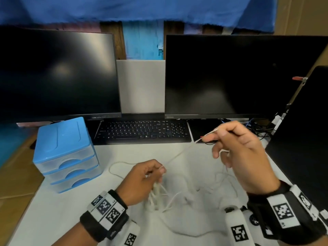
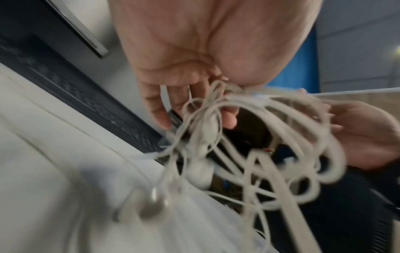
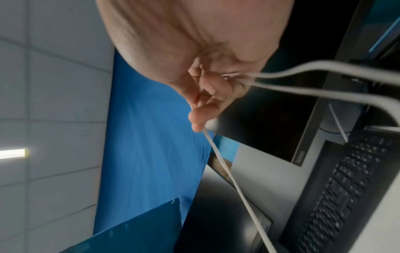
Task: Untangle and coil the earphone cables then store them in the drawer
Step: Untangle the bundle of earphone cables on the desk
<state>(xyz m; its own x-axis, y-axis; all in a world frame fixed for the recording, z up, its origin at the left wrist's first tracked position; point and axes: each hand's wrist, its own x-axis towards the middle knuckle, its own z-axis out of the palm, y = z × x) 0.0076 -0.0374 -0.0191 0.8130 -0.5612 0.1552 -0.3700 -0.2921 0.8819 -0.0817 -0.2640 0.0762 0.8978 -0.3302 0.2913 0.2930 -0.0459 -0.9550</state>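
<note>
White and plain, the table [image 1: 134,153] carries everything, and nearest the person loose loops of white earphone cables [image 1: 179,197] sprawl across it between the two wrists. Just above that slack, the left hand [image 1: 142,180] holds its fingers [image 2: 155,106] curled around a tangled bunch of the cables, earbuds dangling below the knot in the left wrist view. From this bunch a single strand runs taut up and to the right to the right hand [image 1: 243,153], raised higher, whose thumb and forefinger pinch the strand near its tip while more cable hangs from the curled lower fingers. To the left stands a blue three-drawer plastic organizer [image 1: 65,155], all drawers pushed in. Farther back lies a black keyboard [image 1: 143,131], and behind it two dark monitors [image 1: 229,75] stand side by side.
</note>
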